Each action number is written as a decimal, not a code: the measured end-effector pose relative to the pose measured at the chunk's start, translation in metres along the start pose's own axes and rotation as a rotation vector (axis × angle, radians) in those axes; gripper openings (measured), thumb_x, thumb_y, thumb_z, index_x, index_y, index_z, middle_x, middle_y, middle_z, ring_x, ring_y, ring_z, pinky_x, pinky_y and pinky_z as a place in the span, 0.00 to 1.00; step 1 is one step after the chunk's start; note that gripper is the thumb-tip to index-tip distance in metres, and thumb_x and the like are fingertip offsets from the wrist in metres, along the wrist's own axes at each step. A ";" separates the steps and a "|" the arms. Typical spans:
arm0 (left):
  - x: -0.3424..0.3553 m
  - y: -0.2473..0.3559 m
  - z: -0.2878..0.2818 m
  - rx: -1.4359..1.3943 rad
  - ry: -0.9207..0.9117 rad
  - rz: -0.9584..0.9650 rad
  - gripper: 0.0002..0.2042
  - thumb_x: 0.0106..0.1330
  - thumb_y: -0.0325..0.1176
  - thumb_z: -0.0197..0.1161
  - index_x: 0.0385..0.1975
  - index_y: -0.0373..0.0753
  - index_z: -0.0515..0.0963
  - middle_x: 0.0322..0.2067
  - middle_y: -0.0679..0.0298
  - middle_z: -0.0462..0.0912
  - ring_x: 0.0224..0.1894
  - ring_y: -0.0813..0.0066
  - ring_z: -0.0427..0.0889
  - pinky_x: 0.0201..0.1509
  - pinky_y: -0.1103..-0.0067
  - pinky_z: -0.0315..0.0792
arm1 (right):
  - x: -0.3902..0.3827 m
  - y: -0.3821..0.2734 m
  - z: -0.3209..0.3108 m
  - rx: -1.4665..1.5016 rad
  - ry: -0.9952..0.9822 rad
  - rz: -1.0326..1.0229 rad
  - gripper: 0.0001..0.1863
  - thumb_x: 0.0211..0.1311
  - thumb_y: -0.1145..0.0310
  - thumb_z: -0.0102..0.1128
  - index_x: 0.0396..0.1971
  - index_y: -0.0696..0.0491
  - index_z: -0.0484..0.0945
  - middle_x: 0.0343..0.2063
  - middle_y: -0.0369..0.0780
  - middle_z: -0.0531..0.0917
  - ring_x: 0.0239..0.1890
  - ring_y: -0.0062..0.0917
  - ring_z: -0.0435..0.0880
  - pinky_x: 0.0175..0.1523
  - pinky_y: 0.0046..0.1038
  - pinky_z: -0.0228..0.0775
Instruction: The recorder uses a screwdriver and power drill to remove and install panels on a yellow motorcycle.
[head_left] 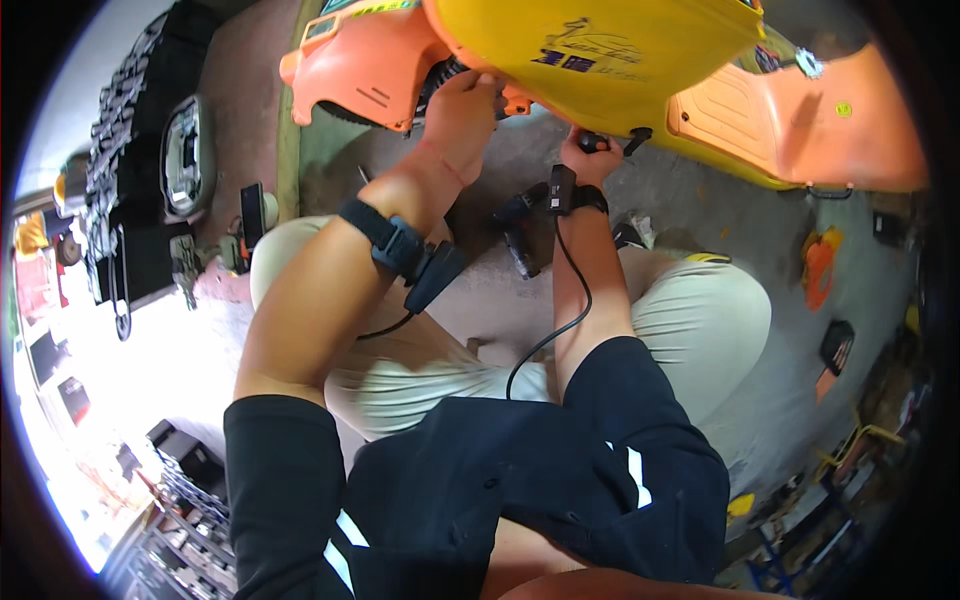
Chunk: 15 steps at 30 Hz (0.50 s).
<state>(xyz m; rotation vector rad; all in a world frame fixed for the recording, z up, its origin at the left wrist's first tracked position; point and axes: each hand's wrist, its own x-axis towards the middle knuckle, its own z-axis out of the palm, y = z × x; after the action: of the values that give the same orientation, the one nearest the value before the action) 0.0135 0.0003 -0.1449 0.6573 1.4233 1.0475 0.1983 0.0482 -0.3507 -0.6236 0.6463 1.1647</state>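
A scooter with a yellow body panel (590,60) and orange fenders stands before me. My left hand (468,105) is raised at the panel's lower left edge, beside the orange front fender (385,65). Its fingers are curled in; whatever they hold is hidden. Lower down, my right hand (588,158) is closed around a small black rounded piece (593,142) under the panel's lower edge. Just right of it, a black lever-like part (637,140) sticks out below the panel. Dark straps with cabled devices circle both my forearms.
A dark cordless drill (520,235) lies on the grey floor between my knees. At left are a grey oval casing (187,155) and a long black rack (130,190). An orange-yellow object (820,268) and a black item (837,347) lie at right.
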 end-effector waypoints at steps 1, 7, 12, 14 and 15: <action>-0.001 0.002 -0.002 -0.002 -0.008 -0.076 0.15 0.75 0.39 0.49 0.53 0.38 0.74 0.51 0.69 0.80 0.49 0.78 0.78 0.45 0.81 0.66 | -0.001 0.001 0.001 -0.001 0.013 0.006 0.07 0.61 0.65 0.48 0.23 0.46 0.69 0.22 0.29 0.73 0.33 0.22 0.78 0.48 0.33 0.76; 0.017 -0.002 -0.001 0.033 -0.050 -0.064 0.16 0.71 0.42 0.57 0.44 0.34 0.78 0.39 0.64 0.80 0.36 0.78 0.73 0.39 0.78 0.68 | 0.016 0.000 -0.002 -0.036 -0.032 0.031 0.05 0.57 0.67 0.50 0.23 0.47 0.68 0.26 0.33 0.75 0.37 0.29 0.80 0.50 0.41 0.78; 0.021 -0.010 -0.006 0.276 0.014 0.117 0.18 0.67 0.44 0.62 0.36 0.31 0.83 0.30 0.52 0.85 0.31 0.59 0.85 0.34 0.71 0.75 | 0.012 -0.002 -0.003 -0.146 -0.006 -0.002 0.04 0.56 0.67 0.50 0.26 0.50 0.70 0.29 0.37 0.77 0.34 0.30 0.81 0.46 0.38 0.80; 0.016 -0.012 -0.002 0.233 0.050 0.134 0.18 0.67 0.44 0.62 0.37 0.32 0.83 0.29 0.55 0.85 0.31 0.66 0.84 0.36 0.72 0.75 | 0.008 -0.002 -0.006 -0.177 -0.062 0.003 0.04 0.56 0.67 0.50 0.25 0.50 0.69 0.30 0.38 0.77 0.34 0.31 0.81 0.47 0.38 0.80; 0.013 -0.011 0.000 0.212 0.075 0.146 0.17 0.67 0.44 0.62 0.37 0.33 0.84 0.29 0.58 0.85 0.31 0.73 0.82 0.38 0.74 0.74 | 0.010 -0.005 -0.006 -0.186 -0.103 0.007 0.04 0.56 0.67 0.50 0.24 0.50 0.68 0.30 0.38 0.77 0.34 0.32 0.81 0.47 0.39 0.80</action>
<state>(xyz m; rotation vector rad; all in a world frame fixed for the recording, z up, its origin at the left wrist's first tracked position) 0.0140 0.0067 -0.1606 0.8946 1.5848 1.0514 0.2048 0.0483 -0.3617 -0.7140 0.4560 1.2641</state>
